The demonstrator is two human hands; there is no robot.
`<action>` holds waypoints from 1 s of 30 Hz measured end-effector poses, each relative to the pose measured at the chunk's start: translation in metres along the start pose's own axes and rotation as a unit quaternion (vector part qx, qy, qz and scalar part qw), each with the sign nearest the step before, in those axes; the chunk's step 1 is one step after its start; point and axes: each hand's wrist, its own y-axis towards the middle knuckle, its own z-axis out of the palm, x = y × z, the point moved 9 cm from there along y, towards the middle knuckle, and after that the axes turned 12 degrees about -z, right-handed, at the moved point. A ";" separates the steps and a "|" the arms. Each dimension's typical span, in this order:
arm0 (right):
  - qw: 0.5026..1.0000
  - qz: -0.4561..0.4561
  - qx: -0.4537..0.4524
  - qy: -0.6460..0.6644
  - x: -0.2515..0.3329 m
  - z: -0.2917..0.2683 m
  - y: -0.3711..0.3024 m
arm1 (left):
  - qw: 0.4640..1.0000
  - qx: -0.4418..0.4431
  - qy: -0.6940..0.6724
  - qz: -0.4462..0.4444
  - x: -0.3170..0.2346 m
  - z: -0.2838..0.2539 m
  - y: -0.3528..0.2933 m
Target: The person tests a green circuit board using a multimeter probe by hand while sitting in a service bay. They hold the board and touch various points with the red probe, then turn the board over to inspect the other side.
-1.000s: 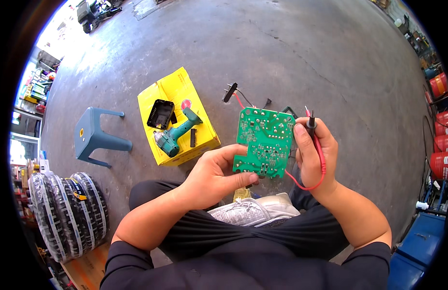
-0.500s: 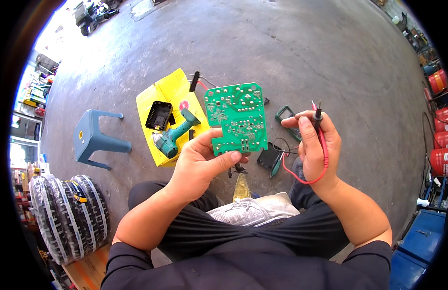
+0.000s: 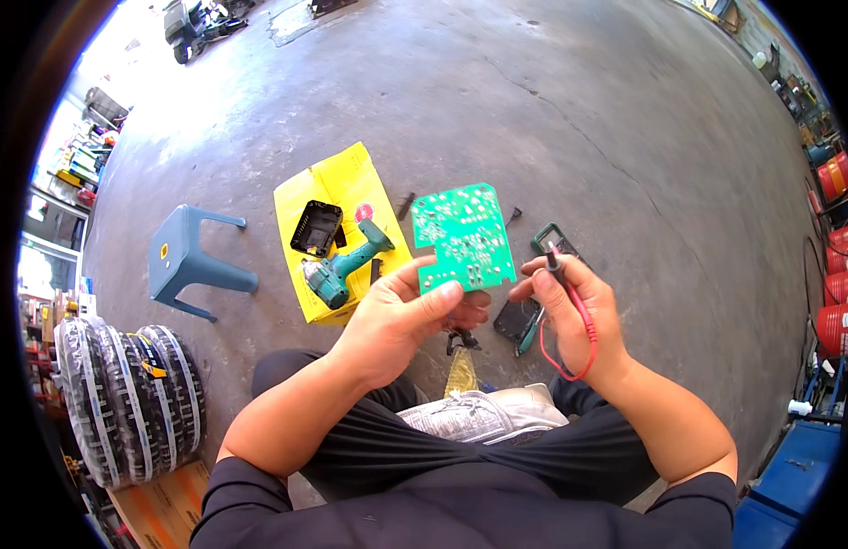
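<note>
Notched green circuit board [image 3: 465,233]: held up before you, above the grey concrete floor [image 3: 442,101], solder-dotted face toward you; a bump could tip it, as you grip it only along its lower left.
Your bare left hand [image 3: 397,320]: fingers are clamped on the board; squeezing harder could flex it or press on parts hidden behind.
Your bare right hand [image 3: 579,316]: fingers are closed around the black-and-red metal-tipped test probe [image 3: 555,265], just beside the board; whether they touch it, you cannot tell.
Probe tip: it points away from you, off the solder dots; a skid across them could bridge two neighbours.
Thin red lead [image 3: 589,337]: it loops below the probe; a snag could jerk your aim.
Dark green-rimmed meter [image 3: 548,236]: it lies partly hidden beyond your right hand, so you could miss a reading.
Yellow cardboard box [image 3: 337,183]: a careless left elbow could knock off the teal power tool [image 3: 347,263] or open black plastic shell [image 3: 316,227].
</note>
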 end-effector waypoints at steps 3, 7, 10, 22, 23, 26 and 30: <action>0.993 0.076 0.033 0.083 -0.016 0.010 -0.005 | 0.997 0.011 0.074 -0.004 0.008 0.010 -0.001; 0.994 0.022 -0.012 0.106 -0.018 0.011 0.001 | 0.990 0.030 0.136 -0.008 0.013 0.018 -0.006; 0.992 0.084 -0.026 0.096 -0.027 0.003 -0.002 | 0.988 0.079 0.134 -0.025 0.013 0.024 -0.005; 0.990 0.110 -0.033 0.079 -0.031 0.000 -0.001 | 0.995 0.040 0.024 -0.085 0.023 0.003 0.005; 0.993 0.097 -0.030 0.065 -0.028 0.000 0.000 | 0.996 0.026 0.026 -0.079 0.024 0.000 0.004; 0.996 0.075 -0.034 0.043 -0.023 0.000 0.003 | 0.997 0.015 0.014 -0.079 0.024 -0.003 0.005; 0.995 0.068 -0.047 0.055 -0.023 0.000 0.005 | 0.996 0.023 0.004 -0.085 0.025 -0.003 0.004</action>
